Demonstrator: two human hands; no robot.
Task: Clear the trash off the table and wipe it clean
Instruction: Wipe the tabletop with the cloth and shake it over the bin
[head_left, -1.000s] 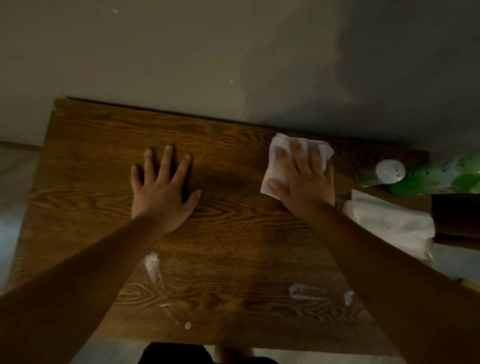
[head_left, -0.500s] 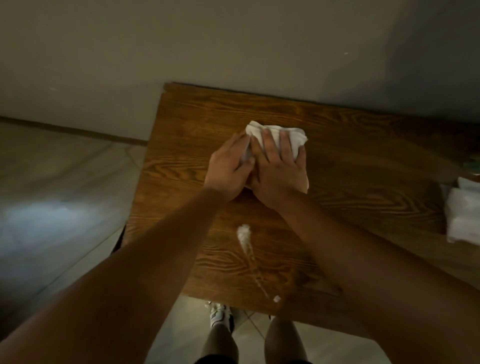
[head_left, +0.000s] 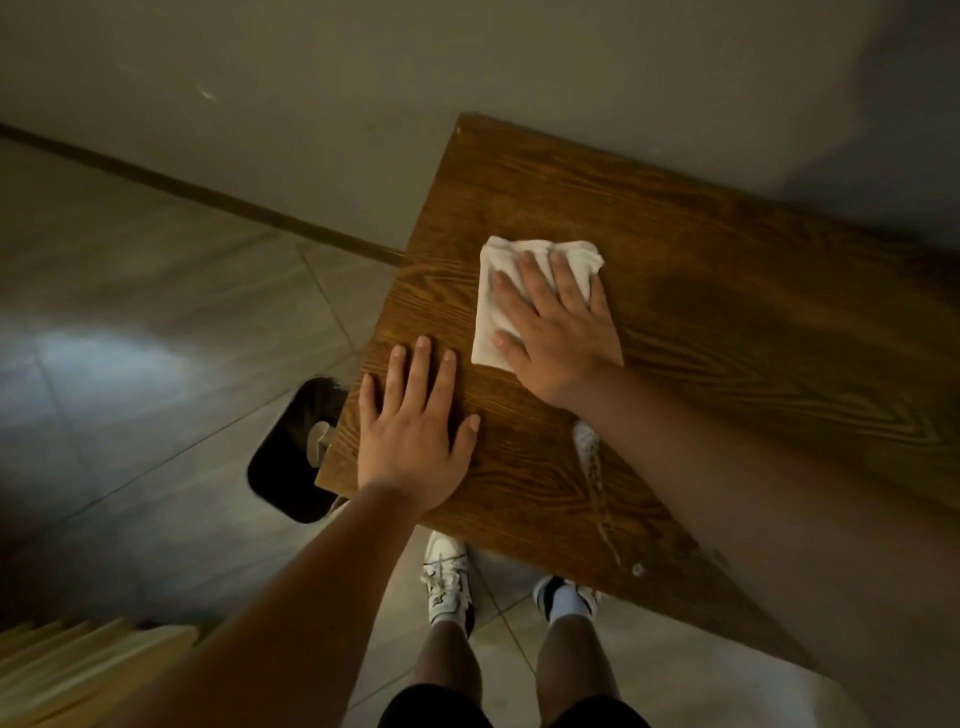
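A brown wooden table (head_left: 727, 291) stands against the wall. My right hand (head_left: 558, 327) presses flat on a folded white cloth (head_left: 498, 291) near the table's left end, fingers straight. My left hand (head_left: 415, 431) rests flat on the wood by the front left corner, fingers spread, holding nothing. A white smear (head_left: 587, 447) runs down the tabletop beside my right forearm, ending in a small white speck (head_left: 636, 570) near the front edge.
A black bin (head_left: 288, 452) with a pale scrap inside stands on the tiled floor just left of the table's corner. My legs and white shoes (head_left: 444, 582) are under the front edge. Pale wooden slats (head_left: 78, 670) show at bottom left.
My right hand has slid the cloth leftward along the table. My left hand left the cloth and now lies flat near the front left corner. The view swung left, showing the bin.
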